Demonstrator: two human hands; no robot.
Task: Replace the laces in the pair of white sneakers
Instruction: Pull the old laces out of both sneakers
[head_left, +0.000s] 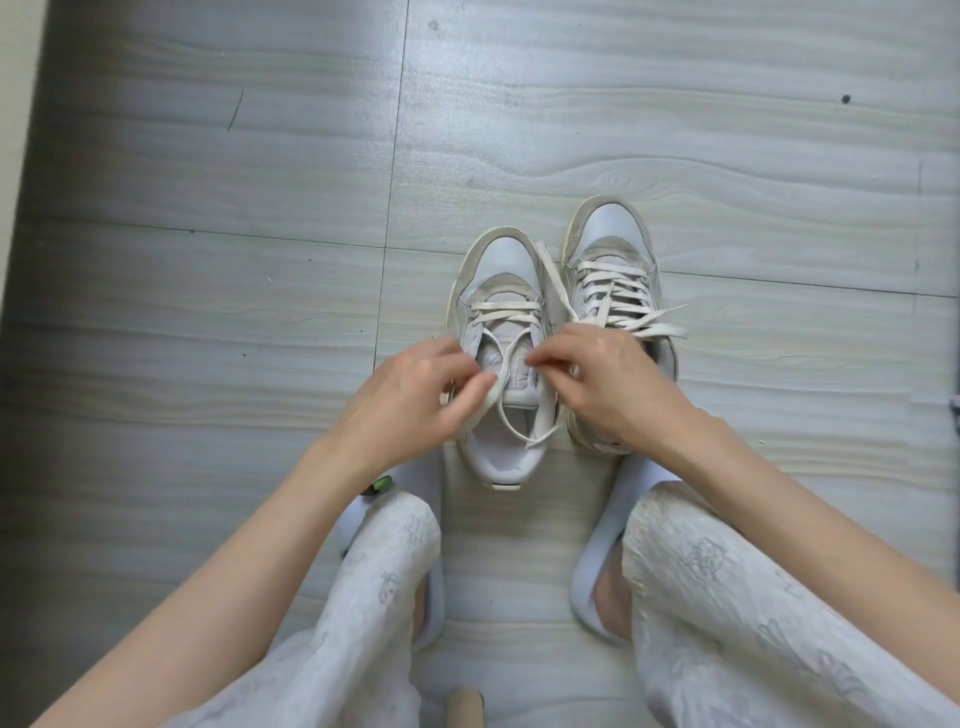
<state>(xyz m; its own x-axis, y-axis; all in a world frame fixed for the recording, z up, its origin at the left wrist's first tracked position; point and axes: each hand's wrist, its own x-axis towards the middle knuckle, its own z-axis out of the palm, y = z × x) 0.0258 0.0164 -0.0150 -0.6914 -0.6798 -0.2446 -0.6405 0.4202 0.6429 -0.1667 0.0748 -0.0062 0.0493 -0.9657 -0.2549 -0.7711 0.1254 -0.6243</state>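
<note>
Two worn white sneakers stand side by side on the floor, toes pointing away. The left sneaker (501, 291) is laced only at its lowest eyelets; its cream lace (545, 415) hangs loose over the tongue and opening. My left hand (415, 400) pinches one strand of that lace at the shoe's left side. My right hand (602, 384) pinches the lace at the upper right eyelets. The right sneaker (613, 260) is fully laced, its lace ends (660, 325) lying untied to the right.
Grey wood-look floor tiles (208, 312) spread all around. My knees in pale patterned trousers and white slippers (592, 577) sit close behind the shoes. A small green object (383, 484) lies under my left wrist. A tan rounded post (466, 706) shows at the bottom edge.
</note>
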